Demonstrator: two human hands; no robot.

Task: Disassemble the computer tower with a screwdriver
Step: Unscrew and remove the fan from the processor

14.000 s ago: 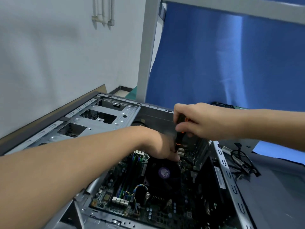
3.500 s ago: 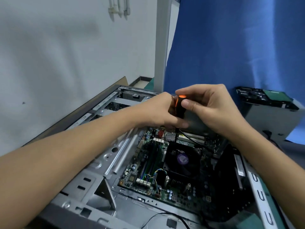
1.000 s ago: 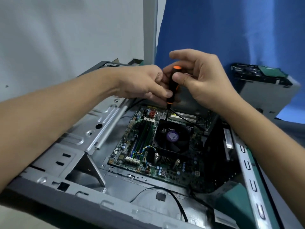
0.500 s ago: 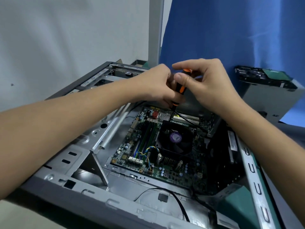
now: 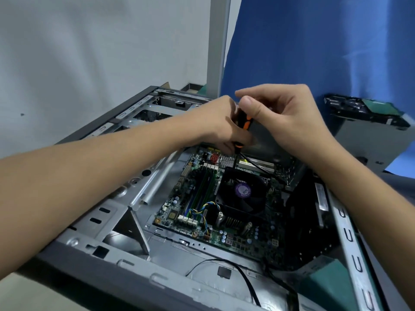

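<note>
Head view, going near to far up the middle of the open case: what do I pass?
black cable → circuit board → fan → screwdriver → blue cloth

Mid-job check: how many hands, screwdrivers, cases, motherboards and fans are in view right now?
hands: 2 (left hand, right hand)
screwdriver: 1
case: 1
motherboard: 1
fan: 1
total: 6

Open tower (image 5: 157, 250) on side; screwdriver (image 5: 243, 124) upright inside.
</note>
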